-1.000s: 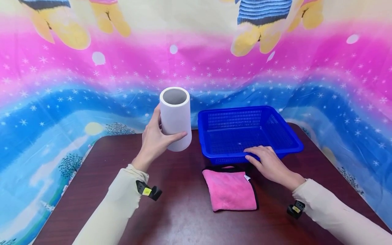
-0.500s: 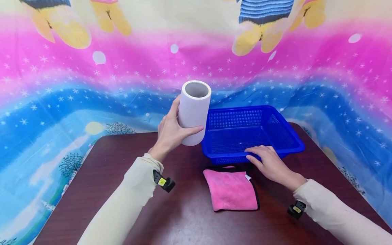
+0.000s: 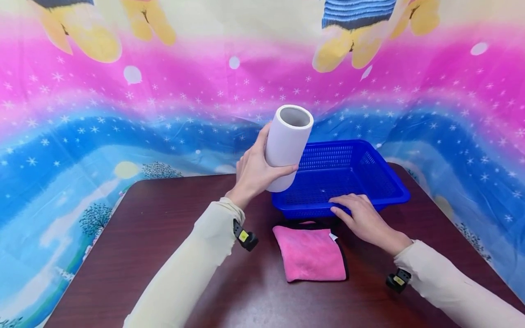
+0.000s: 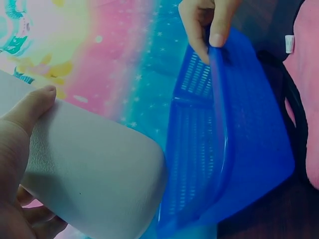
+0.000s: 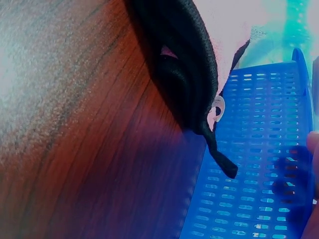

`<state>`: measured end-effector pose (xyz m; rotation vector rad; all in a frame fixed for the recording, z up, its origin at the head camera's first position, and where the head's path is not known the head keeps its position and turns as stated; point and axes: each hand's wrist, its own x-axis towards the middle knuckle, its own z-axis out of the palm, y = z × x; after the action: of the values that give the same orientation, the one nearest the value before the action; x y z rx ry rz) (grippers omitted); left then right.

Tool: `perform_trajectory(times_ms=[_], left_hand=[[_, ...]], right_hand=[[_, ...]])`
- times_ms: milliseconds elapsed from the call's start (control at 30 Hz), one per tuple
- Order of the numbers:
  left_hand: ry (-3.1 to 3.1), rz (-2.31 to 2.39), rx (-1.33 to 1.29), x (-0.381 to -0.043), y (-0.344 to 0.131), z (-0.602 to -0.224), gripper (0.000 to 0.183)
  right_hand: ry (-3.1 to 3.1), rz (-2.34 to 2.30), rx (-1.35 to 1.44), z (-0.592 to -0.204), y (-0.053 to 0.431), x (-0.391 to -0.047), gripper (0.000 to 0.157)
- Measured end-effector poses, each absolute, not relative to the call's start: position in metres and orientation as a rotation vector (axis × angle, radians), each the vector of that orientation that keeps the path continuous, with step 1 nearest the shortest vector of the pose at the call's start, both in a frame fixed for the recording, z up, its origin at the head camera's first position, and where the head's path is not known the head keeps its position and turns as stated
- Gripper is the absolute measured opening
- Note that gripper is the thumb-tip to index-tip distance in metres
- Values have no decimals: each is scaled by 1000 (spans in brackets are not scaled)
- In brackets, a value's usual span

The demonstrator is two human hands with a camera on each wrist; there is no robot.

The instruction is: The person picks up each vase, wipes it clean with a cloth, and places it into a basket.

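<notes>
My left hand (image 3: pixel 256 171) grips a tall white cylindrical container (image 3: pixel 287 148), its thumb across the near side. The container has an open, hollow top and leans to the right, raised over the left side of a blue plastic basket (image 3: pixel 402 196). In the left wrist view its rounded bottom end (image 4: pixel 144 164) points toward the basket. My right hand (image 3: pixel 365 221) pinches the basket's near rim, with the thumb (image 4: pixel 219 30) outside and fingers inside. A pink cloth (image 3: pixel 311 255) with black edging and a white tag lies just in front of the basket.
Everything stands on a dark brown wooden table (image 3: pixel 172 218). The basket has slotted walls (image 5: pixel 249 149) and sits near the table's back edge. Behind the table hangs a colourful patterned cloth backdrop (image 3: pixel 184 91).
My left hand has carried the white container rightward, from beside the basket to over its left side, and the container has tilted to the right. My right hand has stayed on the rim.
</notes>
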<state>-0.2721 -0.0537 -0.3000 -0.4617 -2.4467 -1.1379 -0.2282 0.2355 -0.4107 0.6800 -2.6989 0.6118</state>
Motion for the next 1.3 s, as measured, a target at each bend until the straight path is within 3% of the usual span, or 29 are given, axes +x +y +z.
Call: perform_trajectory(times_ms=[1300], left_hand=[[-2657, -588, -485, -287, 39, -358, 100]], right_hand=[[-2691, 588, 690, -412, 237, -232, 26]])
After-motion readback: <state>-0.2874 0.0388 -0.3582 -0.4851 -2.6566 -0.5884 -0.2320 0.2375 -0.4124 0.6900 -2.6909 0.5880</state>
